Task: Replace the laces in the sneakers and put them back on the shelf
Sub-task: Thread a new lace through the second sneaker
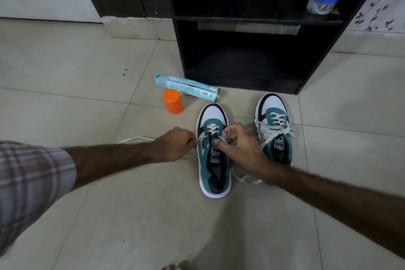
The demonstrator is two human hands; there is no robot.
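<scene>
- Tiled floor (pixel 87 61) before a dark shelf (pixel 241 72); the left shoe (pixel 213 160) sits at centre, the laced shoe (pixel 274 129) at its 3 o'clock.
- Your left hand (pixel 175 144) pinches the lace (pixel 202 138); your right hand (pixel 238 147) grips at the eyelets.
- Pull unevenly and you'll likely leave mismatched ends or drag the shoe.

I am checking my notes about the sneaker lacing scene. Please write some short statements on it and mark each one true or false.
1. The left hand pinches the white lace of the left sneaker. True.
2. The orange cap sits on the spray can. False: it stands on the floor beside the lying can.
3. The right sneaker stands on the floor, fully laced. True.
4. The blue-lidded jar is on the floor. False: it stands on the shelf.
5. The right hand is idle. False: it works at the left sneaker.
</scene>
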